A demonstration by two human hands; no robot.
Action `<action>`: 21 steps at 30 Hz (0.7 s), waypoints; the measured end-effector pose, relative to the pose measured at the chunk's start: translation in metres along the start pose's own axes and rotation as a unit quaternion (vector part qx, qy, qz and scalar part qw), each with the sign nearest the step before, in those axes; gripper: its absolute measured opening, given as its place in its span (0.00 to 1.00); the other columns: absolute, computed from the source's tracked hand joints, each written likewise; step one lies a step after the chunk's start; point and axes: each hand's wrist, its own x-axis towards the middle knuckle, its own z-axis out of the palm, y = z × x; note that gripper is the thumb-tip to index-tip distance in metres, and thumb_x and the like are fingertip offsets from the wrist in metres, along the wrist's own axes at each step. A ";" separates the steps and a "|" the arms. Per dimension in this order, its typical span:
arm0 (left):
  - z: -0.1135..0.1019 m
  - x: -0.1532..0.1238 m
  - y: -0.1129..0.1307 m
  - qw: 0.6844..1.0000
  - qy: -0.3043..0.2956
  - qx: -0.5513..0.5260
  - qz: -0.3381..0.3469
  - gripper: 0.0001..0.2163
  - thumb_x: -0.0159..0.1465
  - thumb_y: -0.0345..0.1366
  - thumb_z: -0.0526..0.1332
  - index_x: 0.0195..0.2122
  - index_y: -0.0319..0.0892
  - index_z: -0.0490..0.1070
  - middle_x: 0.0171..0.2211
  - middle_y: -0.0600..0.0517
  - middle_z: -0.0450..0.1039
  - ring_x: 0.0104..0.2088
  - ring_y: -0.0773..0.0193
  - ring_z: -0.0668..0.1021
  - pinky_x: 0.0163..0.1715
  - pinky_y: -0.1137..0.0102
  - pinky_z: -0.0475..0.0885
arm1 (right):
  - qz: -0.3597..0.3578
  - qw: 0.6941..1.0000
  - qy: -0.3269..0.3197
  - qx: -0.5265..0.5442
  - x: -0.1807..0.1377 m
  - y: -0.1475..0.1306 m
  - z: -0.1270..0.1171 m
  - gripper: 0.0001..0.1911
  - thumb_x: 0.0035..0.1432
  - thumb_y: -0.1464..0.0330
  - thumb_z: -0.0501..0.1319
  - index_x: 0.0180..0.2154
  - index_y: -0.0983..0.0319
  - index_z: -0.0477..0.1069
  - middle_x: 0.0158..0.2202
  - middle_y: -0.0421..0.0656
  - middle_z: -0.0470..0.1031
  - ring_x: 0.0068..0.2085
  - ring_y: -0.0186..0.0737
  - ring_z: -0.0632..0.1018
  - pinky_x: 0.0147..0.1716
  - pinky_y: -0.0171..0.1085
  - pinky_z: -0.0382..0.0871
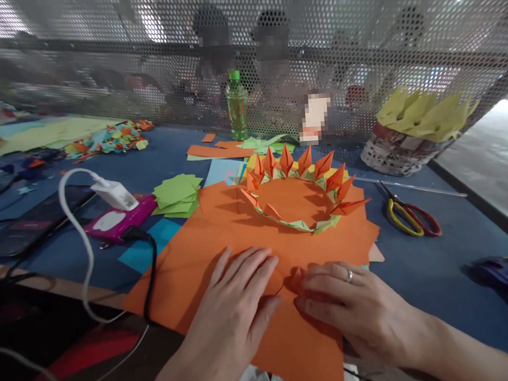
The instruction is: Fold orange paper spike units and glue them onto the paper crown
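Note:
My left hand (244, 293) lies with its fingers stretched out over a large orange paper sheet (185, 265), its thumb close to a small folded orange paper piece (293, 282). My right hand (352, 299), with a ring on one finger, has its fingers closed on that piece and partly hides it. Just beyond both hands sits a ring of folded paper (311, 227), with orange points standing up along much of its edge and pale green pieces at its base.
Scissors (406, 217) and a paper-topped basket (401, 148) stand right. A purple power strip (121, 217) with cables, a green paper stack (178, 194) and a phone (34, 220) lie left. Behind are a green bottle (236, 107), paper scraps (111, 138) and a perforated metal screen (163, 75).

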 end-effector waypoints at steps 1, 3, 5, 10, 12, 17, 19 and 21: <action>0.000 -0.002 0.001 1.000 0.003 0.006 -0.002 0.19 0.72 0.34 0.54 0.63 0.40 0.61 0.62 0.45 0.69 0.61 0.51 0.70 0.64 0.48 0.55 | -0.004 1.000 0.003 -0.014 0.000 0.000 0.000 0.14 0.63 0.74 0.58 0.50 0.66 0.75 0.49 0.51 0.79 0.53 0.48 0.76 0.51 0.45 0.73; 0.000 -0.006 0.003 1.000 0.013 0.013 -0.011 0.19 0.73 0.35 0.54 0.64 0.40 0.61 0.61 0.45 0.69 0.60 0.52 0.71 0.64 0.49 0.54 | -0.008 0.999 0.009 -0.044 -0.001 0.001 -0.001 0.15 0.64 0.76 0.55 0.49 0.66 0.76 0.49 0.50 0.79 0.54 0.48 0.76 0.50 0.45 0.73; 0.001 -0.012 0.004 0.999 0.027 0.018 -0.020 0.19 0.73 0.35 0.54 0.64 0.40 0.60 0.61 0.45 0.69 0.60 0.53 0.71 0.65 0.50 0.52 | -0.012 0.997 0.017 -0.076 -0.002 0.003 -0.002 0.17 0.64 0.78 0.52 0.49 0.66 0.75 0.50 0.49 0.79 0.54 0.47 0.75 0.50 0.45 0.73; 0.003 -0.025 0.005 0.998 0.048 0.021 -0.019 0.21 0.72 0.34 0.55 0.65 0.39 0.59 0.60 0.45 0.70 0.59 0.55 0.71 0.67 0.53 0.50 | 0.003 0.993 0.032 -0.116 -0.004 0.007 -0.004 0.17 0.65 0.79 0.51 0.49 0.68 0.76 0.48 0.50 0.79 0.53 0.47 0.75 0.50 0.44 0.73; 0.002 -0.027 0.007 0.998 0.065 0.019 -0.017 0.21 0.71 0.33 0.56 0.65 0.38 0.59 0.60 0.44 0.70 0.59 0.54 0.71 0.66 0.53 0.51 | 0.011 0.993 0.034 -0.110 -0.004 0.008 -0.005 0.17 0.65 0.79 0.52 0.47 0.67 0.76 0.48 0.50 0.79 0.53 0.47 0.75 0.50 0.44 0.73; 0.003 -0.026 0.014 0.985 0.171 -0.014 -0.016 0.15 0.69 0.25 0.57 0.57 0.37 0.67 0.57 0.43 0.71 0.57 0.54 0.72 0.63 0.55 0.60 | 0.006 0.993 0.042 -0.106 -0.002 0.007 -0.004 0.17 0.64 0.80 0.51 0.46 0.68 0.76 0.46 0.51 0.79 0.51 0.47 0.76 0.48 0.44 0.75; 0.004 -0.026 0.016 0.982 0.182 -0.054 0.003 0.14 0.68 0.23 0.57 0.53 0.39 0.70 0.52 0.46 0.75 0.53 0.58 0.75 0.61 0.59 0.63 | 0.006 0.994 0.041 -0.105 -0.001 0.007 -0.003 0.17 0.63 0.80 0.51 0.46 0.67 0.76 0.46 0.51 0.79 0.51 0.46 0.76 0.48 0.43 0.75; 0.007 -0.026 0.018 0.983 0.163 -0.085 0.013 0.13 0.68 0.23 0.57 0.52 0.40 0.71 0.49 0.48 0.77 0.49 0.59 0.77 0.58 0.61 0.66 | 0.006 0.994 0.041 -0.106 0.000 0.006 -0.002 0.17 0.63 0.81 0.52 0.46 0.67 0.76 0.46 0.51 0.80 0.50 0.45 0.77 0.47 0.43 0.75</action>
